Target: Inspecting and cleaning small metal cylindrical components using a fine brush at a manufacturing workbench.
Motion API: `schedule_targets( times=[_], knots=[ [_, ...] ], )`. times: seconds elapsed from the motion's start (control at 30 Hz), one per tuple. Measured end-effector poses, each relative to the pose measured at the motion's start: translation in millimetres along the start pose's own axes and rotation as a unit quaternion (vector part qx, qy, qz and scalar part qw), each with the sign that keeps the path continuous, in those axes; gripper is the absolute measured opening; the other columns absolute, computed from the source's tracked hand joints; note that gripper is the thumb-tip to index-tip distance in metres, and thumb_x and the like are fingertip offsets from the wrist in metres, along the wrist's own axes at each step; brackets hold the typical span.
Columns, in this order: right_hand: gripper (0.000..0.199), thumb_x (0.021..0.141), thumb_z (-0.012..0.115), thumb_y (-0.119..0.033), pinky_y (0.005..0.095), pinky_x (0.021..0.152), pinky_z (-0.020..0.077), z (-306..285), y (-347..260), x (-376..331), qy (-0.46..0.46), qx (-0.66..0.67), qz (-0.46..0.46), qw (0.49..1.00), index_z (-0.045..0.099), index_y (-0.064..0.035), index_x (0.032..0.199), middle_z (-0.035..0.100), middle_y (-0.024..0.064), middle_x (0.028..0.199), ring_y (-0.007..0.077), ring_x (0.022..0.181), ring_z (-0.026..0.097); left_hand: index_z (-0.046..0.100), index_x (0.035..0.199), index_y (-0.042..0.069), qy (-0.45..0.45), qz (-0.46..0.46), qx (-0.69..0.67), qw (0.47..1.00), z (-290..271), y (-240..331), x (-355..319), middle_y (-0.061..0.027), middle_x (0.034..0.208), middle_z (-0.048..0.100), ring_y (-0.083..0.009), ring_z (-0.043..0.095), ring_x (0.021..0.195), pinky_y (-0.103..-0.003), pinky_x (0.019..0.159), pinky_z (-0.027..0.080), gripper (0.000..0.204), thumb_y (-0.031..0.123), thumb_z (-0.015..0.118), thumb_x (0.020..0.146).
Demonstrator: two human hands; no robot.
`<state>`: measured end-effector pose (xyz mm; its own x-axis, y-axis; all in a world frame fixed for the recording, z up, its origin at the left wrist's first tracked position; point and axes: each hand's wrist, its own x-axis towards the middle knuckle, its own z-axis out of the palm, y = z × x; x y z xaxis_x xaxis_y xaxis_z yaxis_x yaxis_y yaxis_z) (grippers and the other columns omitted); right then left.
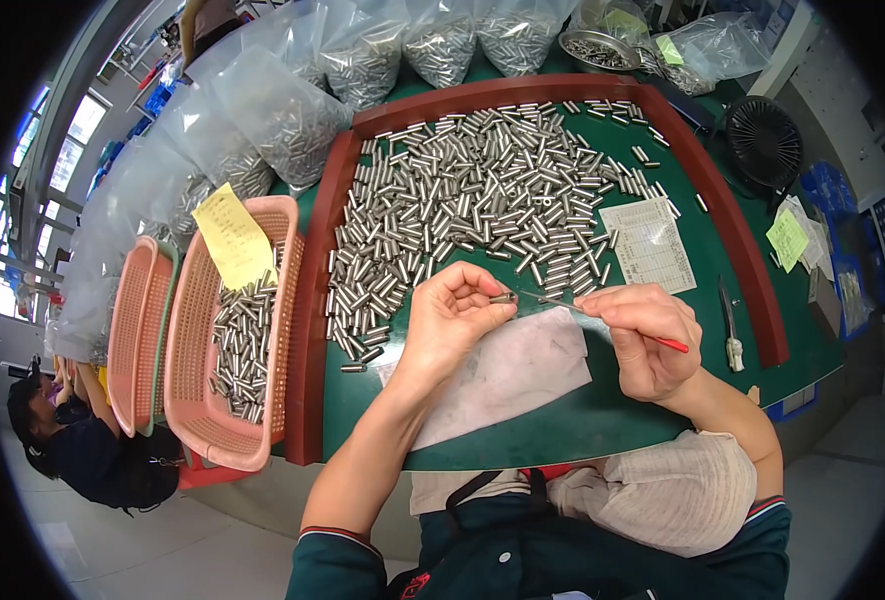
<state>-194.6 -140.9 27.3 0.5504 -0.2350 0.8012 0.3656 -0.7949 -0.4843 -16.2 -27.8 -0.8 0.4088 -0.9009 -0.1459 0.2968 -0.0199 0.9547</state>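
Note:
My left hand (447,325) pinches a small metal cylinder (503,298) between thumb and fingers, above the near middle of the green table (442,445). My right hand (652,338) grips a slim metal tool with a red handle (673,345). Its thin shaft points left, its tip close to the cylinder's end; whether they touch I cannot tell. Beneath both hands lies a stained whitish cloth (522,375). Beyond them spreads a large heap of loose silvery cylinders (462,200), scattered in one layer at its edges.
A dark red wooden frame (722,240) borders the heap. Left stands a pink basket (187,390) with cylinders and a yellow note. Filled plastic bags (362,65) line the back. A printed sheet (649,245), a slender tool (730,330) and a black fan (764,140) are right. Another person (92,440) sits far left.

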Motion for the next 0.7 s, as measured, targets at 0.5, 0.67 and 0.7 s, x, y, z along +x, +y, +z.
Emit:
schedule_targets(
  times=[0.5, 0.67, 0.7],
  knots=[
    [0.015, 0.07, 0.06, 0.009, 0.0267, 0.045, 0.0444, 4.0, 0.0, 4.6, -0.01, 0.009, 0.017, 1.0, 0.056, 0.0014, 0.083, 0.061, 0.0106, 0.067, 0.0203, 0.053, 0.059, 0.058, 0.083, 0.0, 0.013, 0.035, 0.04, 0.999, -1.8, 1.8, 0.4, -0.0019, 0.081, 0.057, -0.0053, 0.054, 0.071, -0.017, 0.066, 0.048, 0.019, -0.007, 0.069, 0.07],
    [0.016, 0.067, 0.061, 0.008, 0.0269, 0.041, 0.0396, 9.2, 1.4, 3.1, -0.055, 0.017, 0.025, 0.998, 0.057, 0.0006, 0.081, 0.059, 0.0081, 0.064, 0.0172, 0.046, 0.052, 0.058, 0.08, 0.0, 0.017, 0.082, 0.098, 0.992, -2.0, -1.3, 3.2, -0.0014, 0.082, 0.056, -0.0064, 0.052, 0.069, -0.019, 0.066, 0.047, 0.018, -0.007, 0.07, 0.068],
    [0.017, 0.068, 0.061, 0.008, 0.027, 0.041, 0.0394, 9.1, 1.4, 3.3, -0.062, 0.016, 0.021, 0.998, 0.057, 0.0005, 0.082, 0.059, 0.008, 0.065, 0.0171, 0.046, 0.052, 0.058, 0.08, 0.0, 0.022, 0.103, 0.123, 0.987, -1.4, -1.3, 2.9, -0.0013, 0.081, 0.056, -0.0069, 0.052, 0.07, -0.02, 0.067, 0.047, 0.018, -0.007, 0.07, 0.068]
  ],
)
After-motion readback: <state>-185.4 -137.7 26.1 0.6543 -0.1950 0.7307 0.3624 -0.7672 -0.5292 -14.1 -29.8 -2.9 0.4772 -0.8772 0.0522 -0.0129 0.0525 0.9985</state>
